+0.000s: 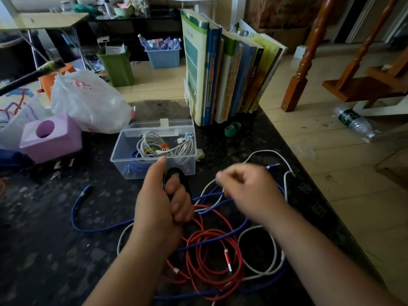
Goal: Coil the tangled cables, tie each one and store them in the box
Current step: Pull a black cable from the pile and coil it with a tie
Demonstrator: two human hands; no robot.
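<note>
My left hand (162, 202) grips a coiled black cable (176, 173) just in front of the clear plastic box (123, 160), thumb pointing up. Inside the box lie tied white coils (167, 144) and a blue coil (136, 164). My right hand (249, 191) is blurred, fingers curled above the tangle; whether it pinches a strand cannot be told. On the dark table a red cable (212, 250), blue cables (88, 226) and white cables (271, 250) lie tangled together below and between my arms.
A row of books (227, 69) stands behind the box, with green tape rolls (231, 129) at its foot. A pink tissue box (50, 138) and plastic bags (88, 102) sit at the left. The table's right edge drops to the floor.
</note>
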